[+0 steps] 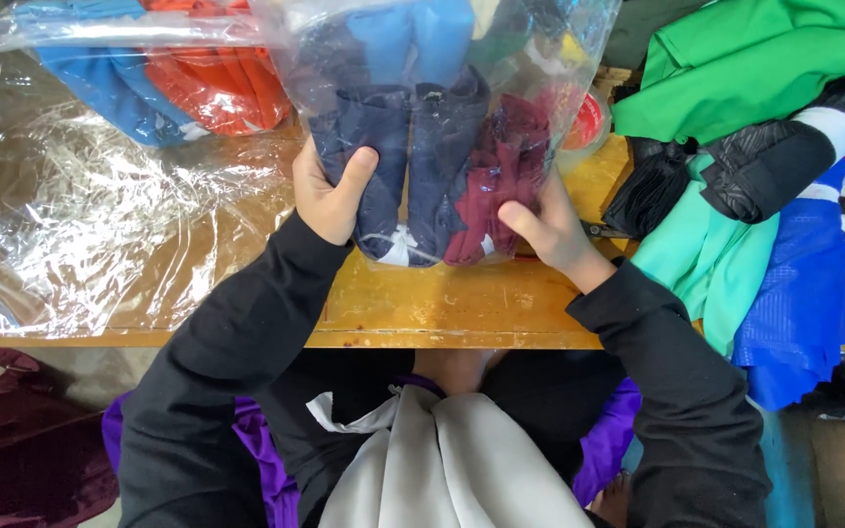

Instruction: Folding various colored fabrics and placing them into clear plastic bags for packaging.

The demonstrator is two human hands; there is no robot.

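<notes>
At far left loose clear plastic sheets (pixel 100 225) cover the wooden table (pixel 422 308); your left hand (pixel 330 191) clamps the near-left corner of the clear bag (pixel 442 98), thumb over the navy folded cloths (pixel 408 166) inside; the bag runs lengthwise away from you, mouth at the near edge; your right hand (pixel 550 230) pinches the maroon cloth (pixel 501 181) end, equally near; bare table lies toward you; a garment pile (pixel 765 196) crowds the right.
</notes>
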